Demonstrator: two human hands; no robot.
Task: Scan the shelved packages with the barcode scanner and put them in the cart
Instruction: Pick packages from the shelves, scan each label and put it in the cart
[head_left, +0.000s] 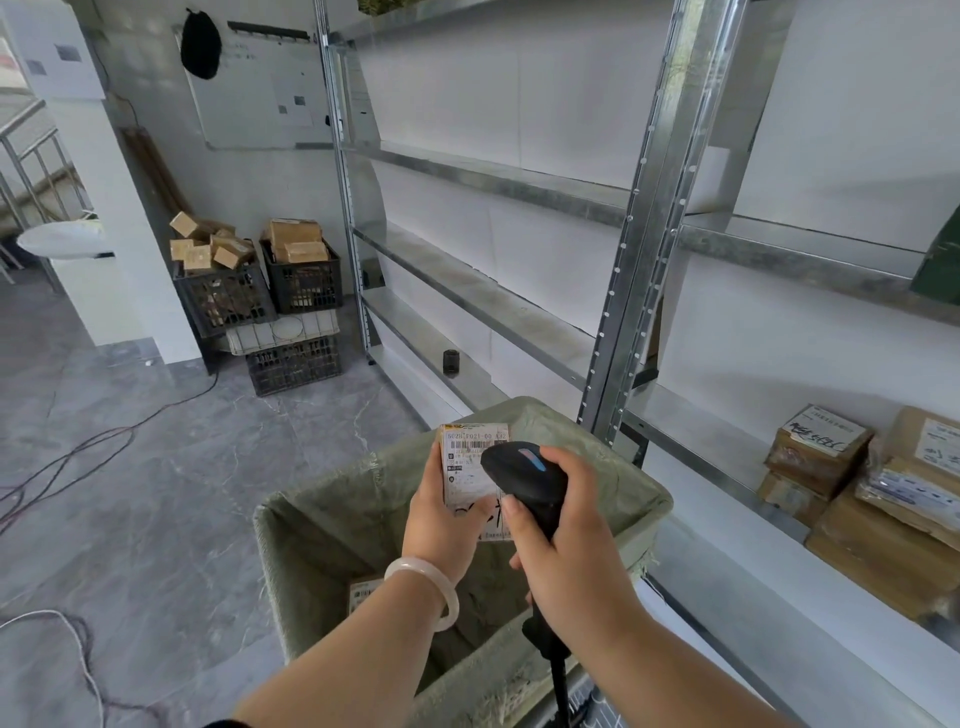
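My left hand (441, 525) grips a small package (470, 467) with a white barcode label facing up, held above the cart (322, 525), which is lined with a green woven sack. My right hand (566, 551) grips the black barcode scanner (524, 478), its head right over the label. One labelled package (363, 592) lies in the bottom of the cart, partly hidden by my left forearm. Several brown packages (878, 499) sit on the low shelf at the right.
A metal shelving unit (649, 249) runs along the wall to the right, its upper boards bare. Black crates (260, 296) piled with boxes stand at the back left. Cables (78, 452) trail over the grey tiled floor on the left. A small black object (451, 361) sits on the lowest shelf.
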